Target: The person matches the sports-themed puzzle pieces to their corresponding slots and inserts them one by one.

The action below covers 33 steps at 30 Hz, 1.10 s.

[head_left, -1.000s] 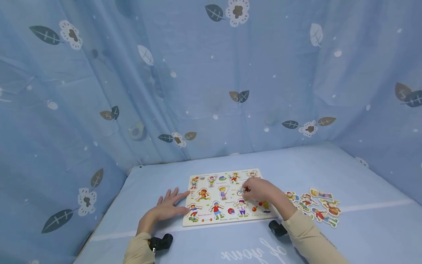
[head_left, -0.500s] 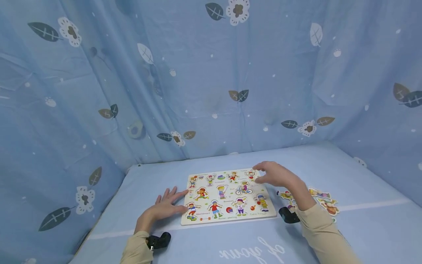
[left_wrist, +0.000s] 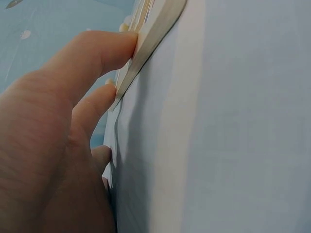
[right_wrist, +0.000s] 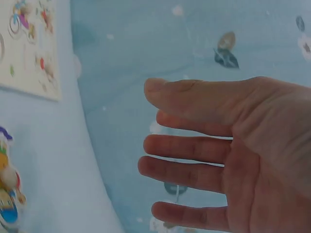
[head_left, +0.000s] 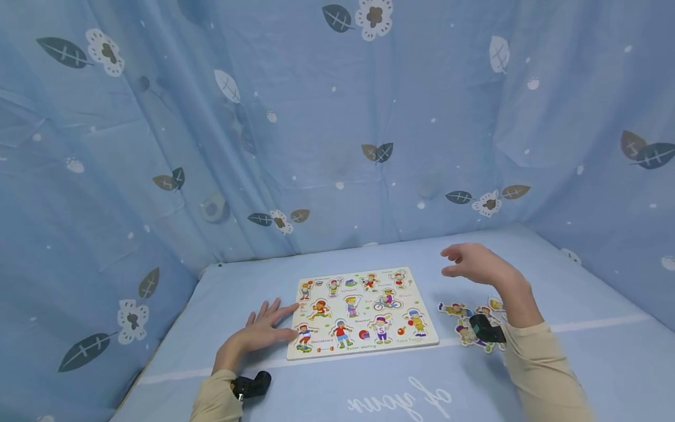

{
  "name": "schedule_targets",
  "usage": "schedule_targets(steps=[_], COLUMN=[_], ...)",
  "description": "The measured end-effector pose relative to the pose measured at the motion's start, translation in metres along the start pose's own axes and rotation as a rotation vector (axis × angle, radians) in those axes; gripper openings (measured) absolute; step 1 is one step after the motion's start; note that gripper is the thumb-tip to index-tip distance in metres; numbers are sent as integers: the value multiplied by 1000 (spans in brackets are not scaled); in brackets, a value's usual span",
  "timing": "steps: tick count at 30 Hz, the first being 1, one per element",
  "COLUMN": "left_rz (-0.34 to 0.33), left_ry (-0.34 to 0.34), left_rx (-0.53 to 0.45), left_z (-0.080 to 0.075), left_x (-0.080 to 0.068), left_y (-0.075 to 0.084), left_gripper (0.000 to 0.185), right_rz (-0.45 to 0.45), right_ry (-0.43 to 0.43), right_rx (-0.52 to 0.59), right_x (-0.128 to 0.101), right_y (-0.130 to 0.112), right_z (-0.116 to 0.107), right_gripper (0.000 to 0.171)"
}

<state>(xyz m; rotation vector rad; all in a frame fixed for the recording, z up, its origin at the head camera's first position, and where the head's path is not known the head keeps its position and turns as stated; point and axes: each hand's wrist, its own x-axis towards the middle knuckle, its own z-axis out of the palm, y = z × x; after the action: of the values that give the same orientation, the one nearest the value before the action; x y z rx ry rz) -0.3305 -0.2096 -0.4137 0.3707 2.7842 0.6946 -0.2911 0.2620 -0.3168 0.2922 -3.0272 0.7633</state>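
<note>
- Head view: a puzzle board (head_left: 362, 312) lies flat on the blue-covered surface (head_left: 369, 387), its printed figures facing the person, so the slots read right way up.
- The left hand (head_left: 262, 333) lies flat on the surface at the board's left edge, fingers spread and straight, thumb tip touching the near-left corner. The grip is apart and clamps nothing; set like this, it looks to be bracing the board against sliding.
- The right hand (head_left: 477, 265) hangs in the air off the board's far-right corner, above and a little beyond the loose pieces (head_left: 466, 321). Its fingers are relaxed and apart, holding nothing.
- The pieces lie face up in a small cluster just right of the board, partly hidden by the right forearm and a dark wrist camera.
- A patterned blue curtain (head_left: 337, 129) walls in the surface on three sides.
- Left wrist view: the fingers (left_wrist: 95, 56) lie straight, their tips pressed against the thin edge of the board (left_wrist: 155, 29), which seems to confirm the bracing. Nothing is pinched.
- Right wrist view: the right hand (right_wrist: 218, 155) shows an open palm, fingers (right_wrist: 182, 145) straight and slightly fanned, empty. The board's corner (right_wrist: 29, 48) sits at upper left, well clear of the hand, and one piece (right_wrist: 7, 194) lies at the lower left edge.
</note>
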Motion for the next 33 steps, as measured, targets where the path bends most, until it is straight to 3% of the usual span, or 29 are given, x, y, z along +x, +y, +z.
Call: schedule_targets(steps=[9,13,17,23,29,33], left_rz=[11,5,4,-1,4,21], left_ry=[1,2,-5,-8,-7,-13], left_rx=[-12,-14,-25,-36,-36,-35], left_z=[-3,-4,-4,0,0,-2], left_x=[0,0,-1,-2,-1,0], left_y=[-4,-7,-9,-8,-5,-3], left_gripper=[82,83,82,82,81,81], right_rz=[27,117,239,356,339,318], right_ry=[78,0,-108,-187,-192,-193], right_rx=[129,122,154,205,214,207], right_x=[-26,-35,-34,-29,-31,-33], right_y=[54,73,85,97,108,114], right_z=[-29,-33,-26,-6,7,9], right_gripper=[54,47,42,29,17,19])
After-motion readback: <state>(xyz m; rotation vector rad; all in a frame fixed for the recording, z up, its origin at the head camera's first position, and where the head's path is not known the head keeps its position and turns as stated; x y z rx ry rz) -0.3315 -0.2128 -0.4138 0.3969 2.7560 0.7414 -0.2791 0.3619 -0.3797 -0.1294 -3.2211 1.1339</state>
